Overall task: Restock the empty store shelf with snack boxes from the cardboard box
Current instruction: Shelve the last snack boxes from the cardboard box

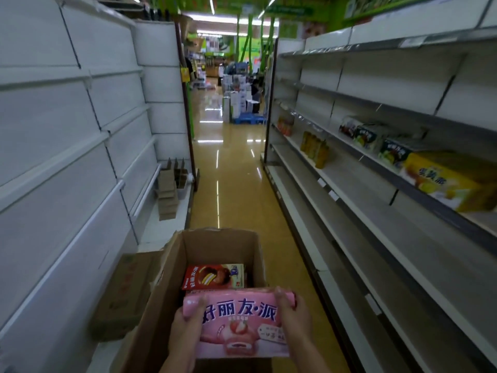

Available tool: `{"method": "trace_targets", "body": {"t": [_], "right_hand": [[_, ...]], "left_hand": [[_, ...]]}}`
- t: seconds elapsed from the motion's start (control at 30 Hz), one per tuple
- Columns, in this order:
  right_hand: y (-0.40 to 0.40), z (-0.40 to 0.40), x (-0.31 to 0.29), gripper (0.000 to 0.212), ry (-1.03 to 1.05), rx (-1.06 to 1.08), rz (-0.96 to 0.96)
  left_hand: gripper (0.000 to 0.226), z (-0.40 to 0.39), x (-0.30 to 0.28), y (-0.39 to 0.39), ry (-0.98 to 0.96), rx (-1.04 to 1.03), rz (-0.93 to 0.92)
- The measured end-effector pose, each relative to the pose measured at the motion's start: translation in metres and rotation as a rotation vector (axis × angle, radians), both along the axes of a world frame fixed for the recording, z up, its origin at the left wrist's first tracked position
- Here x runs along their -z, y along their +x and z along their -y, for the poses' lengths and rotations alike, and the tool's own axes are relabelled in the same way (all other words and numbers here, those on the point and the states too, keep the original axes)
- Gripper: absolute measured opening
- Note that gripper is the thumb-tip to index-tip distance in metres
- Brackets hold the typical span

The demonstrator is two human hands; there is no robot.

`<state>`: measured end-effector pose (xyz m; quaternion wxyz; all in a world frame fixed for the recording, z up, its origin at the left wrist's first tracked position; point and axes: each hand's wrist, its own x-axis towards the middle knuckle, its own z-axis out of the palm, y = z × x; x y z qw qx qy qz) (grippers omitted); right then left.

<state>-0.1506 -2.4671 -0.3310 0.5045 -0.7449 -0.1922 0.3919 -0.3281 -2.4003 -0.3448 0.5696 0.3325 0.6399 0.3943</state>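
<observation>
Now: both hands grip pink snack box [236, 323] over open cardboard box [220, 246]; left hand [188, 319] at its left end, right hand [291, 310] at its right. Red snack box [212, 277] remains inside. Right-hand shelf [376, 216] holds few boxes [454, 179], mostly bare. Restocking judged early, much left.

A supermarket aisle: white metal gondola shelving [403, 211] lines both sides of a glossy tan floor [231, 184], with price-tag strips [333, 195] on the shelf edges. A few boxed snacks [454, 179] and juice bottles [314, 149] sit on the right-hand shelves. Stacked merchandise on a blue pallet [248, 120] and green signage [285, 9] stand beyond.
</observation>
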Motion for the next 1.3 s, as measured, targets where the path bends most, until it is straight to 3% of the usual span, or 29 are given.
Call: {"method": "trace_targets", "body": {"t": [0.27, 0.4, 0.5, 0.77, 1.0, 1.2, 1.3], "right_hand": [[0.025, 0.049, -0.033, 0.042, 0.034, 0.309, 0.147], [0.039, 0.085, -0.051, 0.045, 0.061, 0.411, 0.204], [0.048, 0.114, -0.057, 0.052, 0.090, 0.462, 0.225], [0.054, 0.203, -0.084, 0.036, 0.163, 0.833, 0.258], [0.063, 0.309, -0.095, 0.043, 0.137, 1.072, 0.303], [0.054, 0.416, -0.114, 0.033, 0.232, 1.152, 0.278], [0.046, 0.473, -0.120, 0.027, 0.221, 1.225, 0.311]], "left_hand": [[0.089, 0.012, -0.032, 0.045, 0.146, 0.277, -0.096], [0.057, 0.026, -0.047, 0.072, 0.163, 0.422, -0.050], [0.056, 0.042, -0.056, 0.092, 0.138, 0.508, -0.011], [0.023, 0.105, -0.074, 0.146, 0.160, 0.809, 0.126], [0.033, 0.192, -0.092, 0.199, 0.209, 1.070, 0.191], [0.042, 0.287, -0.096, 0.235, 0.225, 1.309, 0.229], [0.037, 0.342, -0.099, 0.245, 0.240, 1.393, 0.306]]}}
